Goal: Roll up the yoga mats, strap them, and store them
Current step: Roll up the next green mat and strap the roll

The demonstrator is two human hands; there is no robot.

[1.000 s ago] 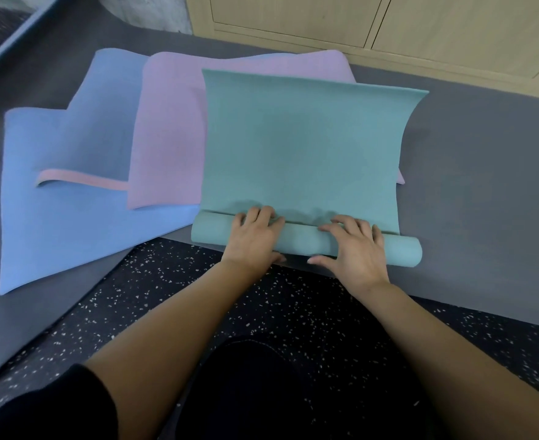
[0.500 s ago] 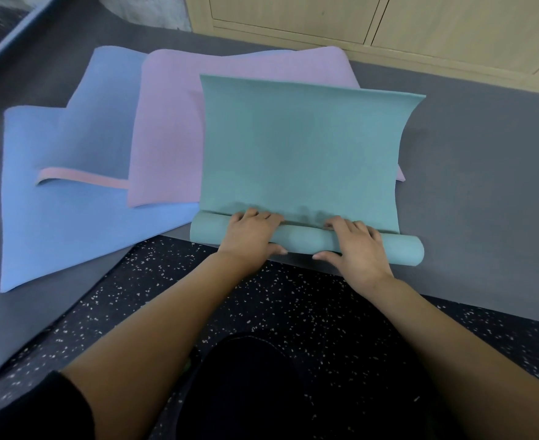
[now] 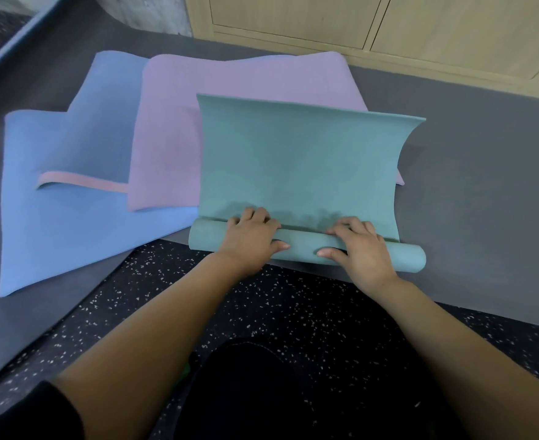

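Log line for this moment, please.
teal mat: partly rolled, near end | left hand: grips roll | right hand: grips roll | purple mat: unrolled, under teal | blue mat: unrolled, under purple

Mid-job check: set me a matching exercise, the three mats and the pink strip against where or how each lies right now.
Things:
1. teal mat
2. purple mat
3. blue mat
4. pink strip

States:
A. lies across the blue mat, left end curled up
B. near end rolled, gripped by the left hand and right hand
C. bottom layer, furthest left
D. flat, partly under the teal mat

Pairs: 1-B, 2-D, 3-C, 4-A
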